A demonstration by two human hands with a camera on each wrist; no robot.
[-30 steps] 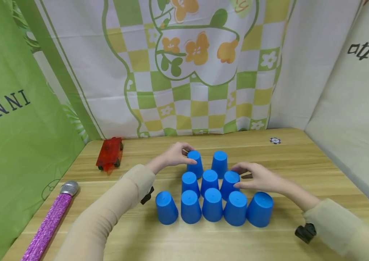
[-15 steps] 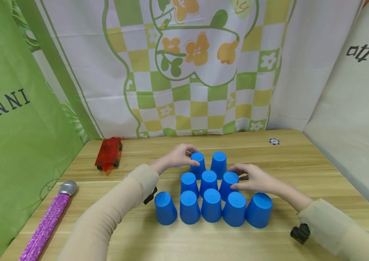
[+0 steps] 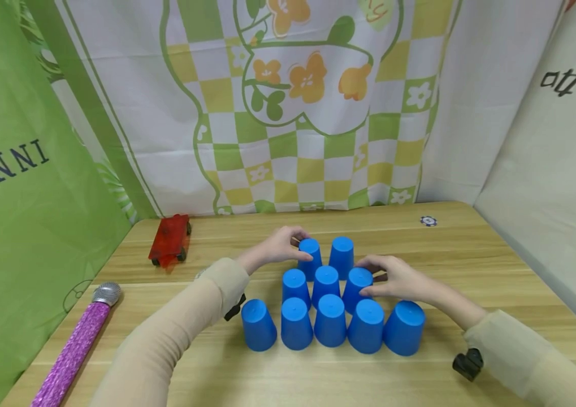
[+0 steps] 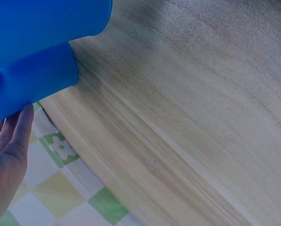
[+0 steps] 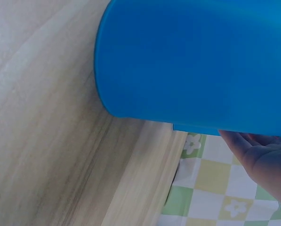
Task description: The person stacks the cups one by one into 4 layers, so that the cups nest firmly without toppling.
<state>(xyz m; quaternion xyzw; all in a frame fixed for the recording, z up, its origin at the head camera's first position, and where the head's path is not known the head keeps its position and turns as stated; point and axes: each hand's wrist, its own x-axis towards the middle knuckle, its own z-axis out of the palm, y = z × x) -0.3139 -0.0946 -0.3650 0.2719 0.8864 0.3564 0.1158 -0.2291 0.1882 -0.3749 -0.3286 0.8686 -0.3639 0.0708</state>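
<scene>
Blue plastic cups stand upside down on the wooden table in three rows. My left hand [image 3: 280,244] grips the left cup of the back row [image 3: 310,270] between thumb and fingers; a narrow gap separates it from the back right cup [image 3: 341,259]. In the left wrist view, fingers [image 4: 22,127] touch that cup [image 4: 41,75]. My right hand [image 3: 398,278] holds the right cup of the middle row [image 3: 356,291], thumb in front and fingers behind. A nearer cup [image 5: 192,66] covers much of the right wrist view, hiding most of that grip.
The front row holds several cups, its leftmost cup [image 3: 259,327] standing apart. A purple glittery microphone [image 3: 76,345] lies at the left, and a red toy cart with black wheels [image 3: 169,240] behind it. A poker chip [image 3: 428,221] lies at the back right. Patterned curtain [image 3: 308,164] hangs behind the table.
My left hand has slid the back left cup slightly right, closer to the back right cup. My right hand has stayed at its cup with barely any movement.
</scene>
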